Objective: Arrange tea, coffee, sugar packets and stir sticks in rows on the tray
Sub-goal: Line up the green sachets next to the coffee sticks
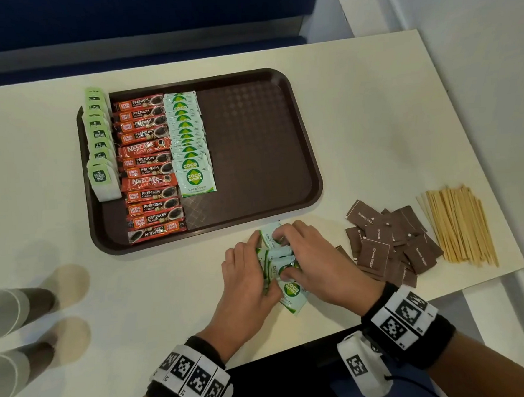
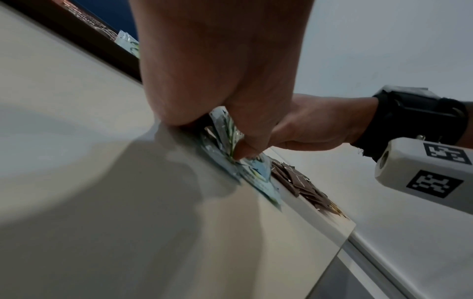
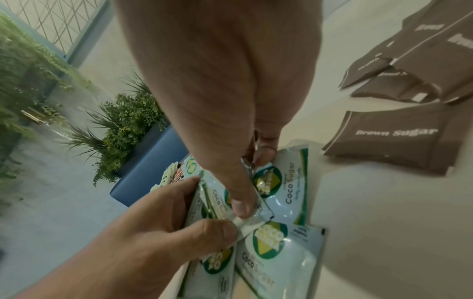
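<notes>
A brown tray (image 1: 251,143) holds a row of green tea bags (image 1: 99,147), a row of red coffee sachets (image 1: 148,165) and a row of pale green coco sugar packets (image 1: 189,141). On the table in front of the tray lies a loose bunch of coco sugar packets (image 1: 278,260) (image 3: 281,252) (image 2: 225,129). My left hand (image 1: 247,276) grips that bunch from its left side, thumb on top. My right hand (image 1: 313,256) pinches the same packets from the right, with thumb and fingers curled over them.
A pile of brown sugar packets (image 1: 389,245) (image 3: 399,131) lies right of my hands. Wooden stir sticks (image 1: 458,226) lie fanned near the table's right edge. The right half of the tray is bare. Another person's legs and shoes (image 1: 26,329) show at the left.
</notes>
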Action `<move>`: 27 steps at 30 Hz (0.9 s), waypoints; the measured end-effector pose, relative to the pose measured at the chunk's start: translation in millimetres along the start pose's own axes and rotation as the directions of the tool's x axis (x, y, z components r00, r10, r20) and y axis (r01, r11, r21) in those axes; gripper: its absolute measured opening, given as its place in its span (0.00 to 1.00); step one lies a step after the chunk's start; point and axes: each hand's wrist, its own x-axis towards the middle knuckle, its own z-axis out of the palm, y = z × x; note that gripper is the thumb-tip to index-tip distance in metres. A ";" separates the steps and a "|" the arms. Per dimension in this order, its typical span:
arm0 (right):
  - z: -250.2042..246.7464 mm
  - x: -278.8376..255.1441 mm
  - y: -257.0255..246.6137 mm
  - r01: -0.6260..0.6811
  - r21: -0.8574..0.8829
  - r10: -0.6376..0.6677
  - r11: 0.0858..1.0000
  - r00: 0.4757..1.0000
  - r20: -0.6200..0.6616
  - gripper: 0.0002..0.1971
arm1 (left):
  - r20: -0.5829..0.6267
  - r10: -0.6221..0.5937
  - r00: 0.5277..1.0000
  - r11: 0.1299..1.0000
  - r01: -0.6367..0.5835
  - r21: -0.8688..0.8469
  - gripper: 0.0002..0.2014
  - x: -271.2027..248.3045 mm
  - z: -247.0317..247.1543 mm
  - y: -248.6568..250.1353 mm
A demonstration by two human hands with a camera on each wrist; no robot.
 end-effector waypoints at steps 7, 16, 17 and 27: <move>13.4 -8.0 3.1 0.014 0.193 0.018 0.981 0.987 -0.162 0.29 | 0.037 -0.025 0.999 0.991 0.029 -0.130 0.32 5.2 -7.0 8.6; 27.8 -8.4 3.9 -0.023 0.343 0.129 0.939 0.949 -0.289 0.51 | 0.000 0.043 0.999 0.962 -0.041 -0.269 0.24 9.8 -12.4 11.6; 28.7 -8.5 4.5 -0.017 0.341 0.121 0.940 0.950 -0.287 0.49 | 0.002 0.054 0.999 0.965 -0.052 -0.258 0.23 9.9 -13.0 12.3; 24.4 -14.3 7.3 0.013 0.648 0.243 0.762 0.921 -0.305 0.29 | -0.050 -0.016 0.999 0.917 -0.005 -0.400 0.09 9.1 -20.9 8.1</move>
